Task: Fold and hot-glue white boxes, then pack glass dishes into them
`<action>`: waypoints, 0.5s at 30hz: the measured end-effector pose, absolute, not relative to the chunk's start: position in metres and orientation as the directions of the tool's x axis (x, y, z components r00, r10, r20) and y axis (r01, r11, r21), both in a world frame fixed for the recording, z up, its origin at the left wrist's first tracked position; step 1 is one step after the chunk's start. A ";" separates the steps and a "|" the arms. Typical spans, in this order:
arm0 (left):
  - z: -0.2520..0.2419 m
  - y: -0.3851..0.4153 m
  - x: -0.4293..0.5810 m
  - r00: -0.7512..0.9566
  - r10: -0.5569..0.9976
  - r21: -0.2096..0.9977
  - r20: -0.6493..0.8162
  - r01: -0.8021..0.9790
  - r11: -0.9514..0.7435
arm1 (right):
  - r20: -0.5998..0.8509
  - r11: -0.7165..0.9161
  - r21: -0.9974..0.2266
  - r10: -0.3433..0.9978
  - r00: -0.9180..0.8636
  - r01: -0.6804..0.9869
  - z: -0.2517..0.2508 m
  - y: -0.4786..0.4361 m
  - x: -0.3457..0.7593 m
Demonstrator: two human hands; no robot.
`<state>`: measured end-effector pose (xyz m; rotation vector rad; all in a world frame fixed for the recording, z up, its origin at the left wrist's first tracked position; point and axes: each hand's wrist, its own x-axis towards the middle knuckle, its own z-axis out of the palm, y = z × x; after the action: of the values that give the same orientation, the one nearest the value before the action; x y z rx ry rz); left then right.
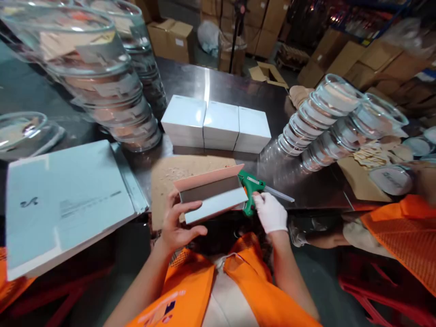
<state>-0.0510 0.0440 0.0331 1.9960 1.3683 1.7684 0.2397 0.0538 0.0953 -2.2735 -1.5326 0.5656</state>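
A partly folded white cardboard box [216, 205] with a salmon-coloured flap is tilted up over the brown board. My left hand [177, 222] is bare and holds the box by its left end, fingers against the panels and thumb sticking out below. In my right hand [270, 212], which wears a white glove, is the grip of a green glue gun [252, 184]. Its nozzle is close to the box's right end, and a clear glue stick [279, 194] juts out of its back. My gloved fingertips are partly hidden behind the handle.
Three white box stacks [220, 122] stand behind the brown board [160, 190]. Tall stacks of clear round containers [119, 104] rise at left, with more containers [306, 118] at right. White flat sheets [68, 195] overhang the near left edge. A co-worker's orange vest [405, 231] shows at right.
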 end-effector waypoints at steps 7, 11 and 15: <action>0.047 0.048 -0.039 -0.151 0.536 0.544 0.831 0.427 -0.723 | -0.313 -0.483 -0.737 0.864 0.394 0.473 0.072 0.072 0.232; 0.052 0.023 -0.047 -0.282 0.548 0.613 0.788 0.441 -0.655 | -0.274 -0.368 -0.895 0.900 0.340 0.253 0.073 0.063 0.238; 0.043 0.007 -0.038 -0.308 0.770 0.815 0.559 0.376 -0.441 | -0.107 -0.153 -0.984 0.918 0.383 0.090 0.086 0.040 0.232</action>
<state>-0.0383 0.0067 0.0431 1.6241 1.4458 1.8085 0.2320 0.0402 0.0858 -1.5512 -0.9324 0.9495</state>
